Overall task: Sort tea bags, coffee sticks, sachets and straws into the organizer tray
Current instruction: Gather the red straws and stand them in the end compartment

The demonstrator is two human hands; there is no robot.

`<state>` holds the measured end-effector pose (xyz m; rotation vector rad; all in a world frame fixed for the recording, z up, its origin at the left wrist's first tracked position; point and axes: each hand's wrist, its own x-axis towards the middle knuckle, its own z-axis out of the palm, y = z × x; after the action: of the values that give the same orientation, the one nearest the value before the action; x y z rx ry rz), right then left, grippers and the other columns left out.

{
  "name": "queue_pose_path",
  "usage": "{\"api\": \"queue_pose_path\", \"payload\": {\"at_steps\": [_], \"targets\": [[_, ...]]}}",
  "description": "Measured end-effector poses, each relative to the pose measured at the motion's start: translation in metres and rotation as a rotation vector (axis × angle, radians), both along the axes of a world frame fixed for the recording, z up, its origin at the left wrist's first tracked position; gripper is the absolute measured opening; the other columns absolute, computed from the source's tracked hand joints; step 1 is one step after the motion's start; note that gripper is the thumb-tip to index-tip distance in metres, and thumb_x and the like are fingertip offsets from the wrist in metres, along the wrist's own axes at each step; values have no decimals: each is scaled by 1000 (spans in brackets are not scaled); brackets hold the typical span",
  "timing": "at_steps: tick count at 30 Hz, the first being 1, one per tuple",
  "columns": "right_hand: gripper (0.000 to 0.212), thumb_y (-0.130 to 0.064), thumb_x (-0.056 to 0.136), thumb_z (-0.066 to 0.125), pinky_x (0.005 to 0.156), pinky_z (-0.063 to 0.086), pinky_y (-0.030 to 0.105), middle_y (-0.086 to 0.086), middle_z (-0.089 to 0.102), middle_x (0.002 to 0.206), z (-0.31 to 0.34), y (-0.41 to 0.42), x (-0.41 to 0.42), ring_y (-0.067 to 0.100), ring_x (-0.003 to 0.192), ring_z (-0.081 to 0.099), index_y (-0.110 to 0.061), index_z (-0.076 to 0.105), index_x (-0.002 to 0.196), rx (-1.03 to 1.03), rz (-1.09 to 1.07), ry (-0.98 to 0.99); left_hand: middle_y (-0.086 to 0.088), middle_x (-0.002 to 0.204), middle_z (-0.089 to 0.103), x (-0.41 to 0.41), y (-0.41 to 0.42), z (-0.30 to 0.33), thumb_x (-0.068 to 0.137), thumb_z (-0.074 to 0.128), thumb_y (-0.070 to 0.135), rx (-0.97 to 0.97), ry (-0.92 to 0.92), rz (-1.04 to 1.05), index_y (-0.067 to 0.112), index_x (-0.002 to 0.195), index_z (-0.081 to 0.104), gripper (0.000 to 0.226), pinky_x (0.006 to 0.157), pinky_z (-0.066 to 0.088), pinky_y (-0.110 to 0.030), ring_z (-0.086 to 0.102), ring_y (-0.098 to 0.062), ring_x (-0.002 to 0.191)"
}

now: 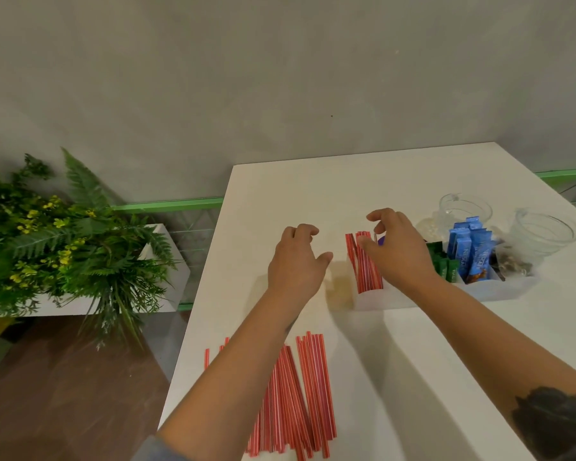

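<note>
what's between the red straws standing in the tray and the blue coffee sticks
In the head view, the right hand and green sachets.

A single wide-angle view from the person's head looks forward and steeply down over a white tabletop [413, 344], close enough that both forearms enter from the bottom edge. The tabletop runs from 6 o'clock up toward 1 o'clock. A grey wall [280, 78] fills the upper half, and a planter of ferns [64, 244] sits at 9 o'clock.
</note>
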<state>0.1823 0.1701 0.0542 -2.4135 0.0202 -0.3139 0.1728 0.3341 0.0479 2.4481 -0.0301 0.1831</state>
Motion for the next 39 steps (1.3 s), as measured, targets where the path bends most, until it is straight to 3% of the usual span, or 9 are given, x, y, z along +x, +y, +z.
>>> {"api": "queue_pose_path", "payload": {"at_steps": [7, 12, 19, 23, 29, 34, 39], "targets": [[25, -29, 88, 60, 69, 42, 30, -4, 56, 89, 3, 36, -46, 14, 83, 55, -22, 53, 111, 60, 76, -39, 1, 121, 48, -42, 47, -2, 86, 63, 33, -1, 58, 67, 21, 123, 49, 42, 81, 45, -28, 56, -16, 107], [21, -35, 88, 58, 56, 38, 23, -9, 53, 77, -9, 60, -75, 7, 69, 53, -25, 52, 107, 21, 136, 59, -2, 122, 47, -69, 80, -15, 87, 61, 34, 73, 169, 102, 18, 123, 48, 42, 83, 43, -28, 53, -17, 107], [22, -44, 90, 51, 63, 42, 27, -10, 53, 74, -29, 94, -105, 13, 71, 57, -24, 51, 100, -149, 194, 215, -7, 124, 43, -102, 112, -33, 87, 59, 39, 195, 363, 191, 13, 120, 46, 45, 87, 45, -34, 55, -26, 105], [33, -52, 90, 44, 65, 43, 28, -5, 57, 80, -39, 111, -117, 16, 75, 57, -21, 51, 96, -290, 228, 314, -13, 128, 43, -116, 126, -39, 85, 59, 49, 282, 447, 249, 7, 125, 41, 61, 92, 47, -39, 52, -30, 114], [53, -69, 83, 41, 67, 44, 30, -4, 56, 82, -54, 130, -129, 16, 73, 54, -18, 53, 96, -489, 191, 402, -11, 129, 50, -131, 128, -46, 75, 60, 66, 309, 568, 257, 7, 129, 38, 84, 90, 46, -35, 52, -27, 118], [43, -58, 89, 43, 75, 43, 31, -2, 62, 96, -57, 138, -133, 17, 81, 58, -19, 53, 102, -501, 179, 415, -6, 111, 60, -132, 120, -47, 75, 69, 54, 255, 537, 217, 10, 110, 48, 60, 72, 42, -28, 60, -23, 102], [27, -39, 96, 38, 70, 38, 31, -1, 63, 97, -59, 142, -131, 20, 85, 62, -17, 53, 103, -554, 192, 404, -11, 101, 67, -128, 117, -46, 83, 66, 45, 243, 544, 163, 5, 97, 62, 42, 67, 40, -27, 64, -25, 94]]}}
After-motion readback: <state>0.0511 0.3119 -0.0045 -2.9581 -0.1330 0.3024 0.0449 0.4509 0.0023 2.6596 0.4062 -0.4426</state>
